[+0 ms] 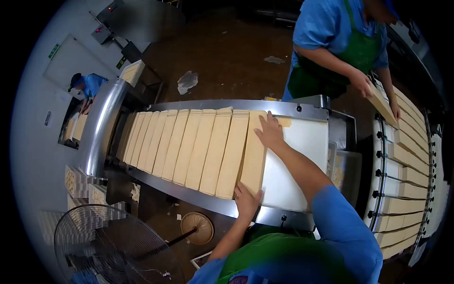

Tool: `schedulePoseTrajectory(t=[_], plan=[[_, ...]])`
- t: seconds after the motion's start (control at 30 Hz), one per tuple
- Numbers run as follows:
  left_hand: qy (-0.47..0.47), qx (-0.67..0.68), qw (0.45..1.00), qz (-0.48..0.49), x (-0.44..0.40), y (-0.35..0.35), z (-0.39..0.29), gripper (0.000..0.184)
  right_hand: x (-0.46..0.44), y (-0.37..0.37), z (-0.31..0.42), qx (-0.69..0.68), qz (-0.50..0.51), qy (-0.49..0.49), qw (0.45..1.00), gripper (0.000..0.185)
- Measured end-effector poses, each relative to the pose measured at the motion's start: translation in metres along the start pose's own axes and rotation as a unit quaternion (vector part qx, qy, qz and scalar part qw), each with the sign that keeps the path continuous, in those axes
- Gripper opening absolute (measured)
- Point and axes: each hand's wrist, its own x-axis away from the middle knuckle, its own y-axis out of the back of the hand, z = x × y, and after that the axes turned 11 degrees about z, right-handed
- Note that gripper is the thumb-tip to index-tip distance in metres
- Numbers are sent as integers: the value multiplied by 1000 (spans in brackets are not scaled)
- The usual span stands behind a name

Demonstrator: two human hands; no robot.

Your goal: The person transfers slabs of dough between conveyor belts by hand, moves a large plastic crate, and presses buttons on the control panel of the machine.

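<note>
One fan [116,244] stands at lower left, off the conveyor [189,195]. Across the centre, pale stacks [187,146] already lie side by side; the end stack [254,156], right of centre, sits slightly askew, its neighbour close. The left hand [247,202] and right hand [270,131] grip its ends. At upper right, a co-worker [331,52] handles another strip [382,105].

White counter [295,175] with metal edges: beige stacks [199,149] from nine o'clock past centre, small beige piece [286,122] at two.
</note>
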Motion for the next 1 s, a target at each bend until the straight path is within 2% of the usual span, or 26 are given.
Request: schedulePoseTrajectory(t=[0.1, 0.17, 0.2, 0.3, 0.37, 0.43, 0.47, 0.5, 0.53, 0.57, 0.6, 0.63, 0.7, 0.73, 0.77, 0.8, 0.83, 0.9, 0.97, 1.0], plan=[[-8, -13, 999, 39, 0, 7, -7, 98, -29, -1, 13, 16, 19, 0, 1000, 70], [20, -30, 994, 103, -1, 12, -12, 101, -30, 9, 25, 21, 93, -52, 994, 74], [14, -31, 993, 110, -3, 8, -10, 101, -28, 9, 24, 9, 70, -51, 996, 73], [-23, -44, 997, 65, -2, -2, -3, 100, -20, 21, 13, -7, 82, -104, 991, 71], [-99, -35, 993, 51, -5, -14, 12, 100, -5, 37, -8, -12, 63, -153, 986, 72], [-112, 17, 988, 108, -2, -6, -2, 97, 23, 61, -36, -90, 93, -245, 961, 78], [-104, 23, 986, 129, 4, 1, -22, 91, 32, 62, -58, -99, 74, -283, 951, 78], [-137, 14, 978, 157, 5, -2, -34, 91, 39, 56, -85, -108, 58, -304, 945, 81], [-164, -1, 975, 147, 8, -8, -42, 89, 51, 53, -108, -117, 42, -324, 938, 84], [-190, -12, 972, 135, 10, -16, -49, 87, 73, 68, -113, -188, 17, -369, 910, 94], [-200, -21, 971, 129, 13, -24, -60, 85, 87, 60, -135, -218, -31, -352, 910, 99], [-207, -28, 971, 120, 15, -33, -70, 83, 106, 70, -145, -221, -47, -339, 913, 94], [-224, -21, 970, 94, 15, -46, -91, 71, 136, 79, -168, -313, -113, -369, 868, 84], [-248, -14, 965, 84, 15, -53, -101, 69, 154, 80, -181, -317, -125, -381, 859, 84], [-271, -6, 960, 72, 14, -59, -109, 67, 171, 81, -192, -322, -198, -385, 842, 80], [-284, -10, 956, 79, 20, -65, -125, 67, 190, 85, -207, -325, -269, -384, 821, 76], [-293, 7, 952, 90, 26, -66, -144, 67, 212, 92, -224, -327, -279, -391, 814, 76], [-323, 12, 940, 110, 37, -84, -191, 68, 274, 113, -274, -319, -414, -374, 766, 75], [-400, 71, 906, 117, 49, -106, -231, 79, 320, 138, -309, -354, -421, -413, 726, 77], [-436, 58, 891, 113, 51, -114, -246, 82, 337, 147, -327, -354, -427, -417, 720, 77]])
